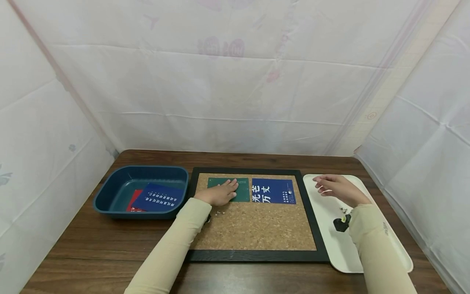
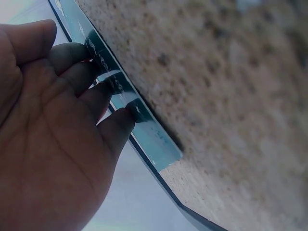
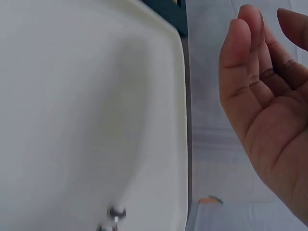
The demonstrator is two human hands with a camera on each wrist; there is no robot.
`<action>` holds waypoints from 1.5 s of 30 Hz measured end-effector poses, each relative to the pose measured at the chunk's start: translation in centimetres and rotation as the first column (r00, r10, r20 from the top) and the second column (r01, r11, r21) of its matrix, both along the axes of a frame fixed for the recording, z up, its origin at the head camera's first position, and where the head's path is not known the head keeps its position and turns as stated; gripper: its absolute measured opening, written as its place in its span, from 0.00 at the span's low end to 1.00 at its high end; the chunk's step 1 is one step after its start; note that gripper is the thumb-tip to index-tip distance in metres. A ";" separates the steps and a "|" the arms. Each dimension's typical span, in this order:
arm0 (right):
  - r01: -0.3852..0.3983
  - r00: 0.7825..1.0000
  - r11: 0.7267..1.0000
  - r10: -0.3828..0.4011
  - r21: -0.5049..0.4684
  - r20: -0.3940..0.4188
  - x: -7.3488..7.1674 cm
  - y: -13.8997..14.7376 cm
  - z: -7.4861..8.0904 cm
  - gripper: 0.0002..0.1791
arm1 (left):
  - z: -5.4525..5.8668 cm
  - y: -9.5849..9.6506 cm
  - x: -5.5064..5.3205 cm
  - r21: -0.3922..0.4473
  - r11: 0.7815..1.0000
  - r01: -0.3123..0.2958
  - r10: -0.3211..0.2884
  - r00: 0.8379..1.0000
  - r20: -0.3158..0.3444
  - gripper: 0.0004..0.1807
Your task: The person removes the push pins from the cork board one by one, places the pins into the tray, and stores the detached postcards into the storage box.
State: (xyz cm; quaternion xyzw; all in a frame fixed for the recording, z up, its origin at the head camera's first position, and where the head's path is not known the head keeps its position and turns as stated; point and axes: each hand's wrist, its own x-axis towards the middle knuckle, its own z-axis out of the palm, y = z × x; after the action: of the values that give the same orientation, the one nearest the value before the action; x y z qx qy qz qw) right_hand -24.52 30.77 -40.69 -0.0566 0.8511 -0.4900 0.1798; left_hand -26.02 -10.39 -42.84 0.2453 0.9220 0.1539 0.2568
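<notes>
Resting over the green card [image 1: 242,192]: left hand [image 1: 220,193], palm down, fingers stretched out, fingertips touching the card's face. Grip on that side: extended rather than clamped. Card lies on the upper left part of the cork board [image 1: 257,230], inside its black frame [image 1: 257,256]; in the left wrist view its near edge stands slightly proud of the cork.

Just right of it, a dark blue card [image 1: 273,191] with large white characters, also on the cork. Small pale bits [image 1: 220,212] on the cork near the left wrist; too small to name.

Right hand [image 1: 340,190] held above the upper end of the cream tray [image 1: 389,249], fingers loosely bent. Grip: thumb and fingers apart, as the right wrist view shows. On the tray, small metallic pieces [image 1: 344,210] in a loose group, beside a black item [image 1: 341,224] partly covered by the right sleeve [image 1: 378,245].

Left of the board, a blue bin [image 1: 141,166]; inside, a blue printed sheet [image 1: 158,197] overlapping a red one [image 1: 134,199]. All on a brown wood-grain worktop [image 1: 92,245], white sheeting [image 1: 220,102] around.
</notes>
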 end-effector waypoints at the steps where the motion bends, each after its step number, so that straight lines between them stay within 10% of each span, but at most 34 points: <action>1: 0.001 1.000 1.000 -0.001 -0.010 0.005 -0.1 -0.3 0.1 0.31 | 0.0 0.0 0.0 -0.001 1.000 -0.001 0.001 1.000 0.002 0.30; 45: 0.011 0.969 0.921 0.087 -0.391 0.231 -3.1 -15.7 -2.0 0.24 | -0.4 0.1 -0.3 -0.009 1.000 0.000 0.000 1.000 -0.002 0.30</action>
State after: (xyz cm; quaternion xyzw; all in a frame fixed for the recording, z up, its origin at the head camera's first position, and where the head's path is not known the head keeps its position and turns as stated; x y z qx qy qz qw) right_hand -27.60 15.09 -42.64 -0.0471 0.7070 -0.6487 0.2778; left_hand -26.34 -10.28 -43.19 0.2443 0.9230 0.1493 0.2569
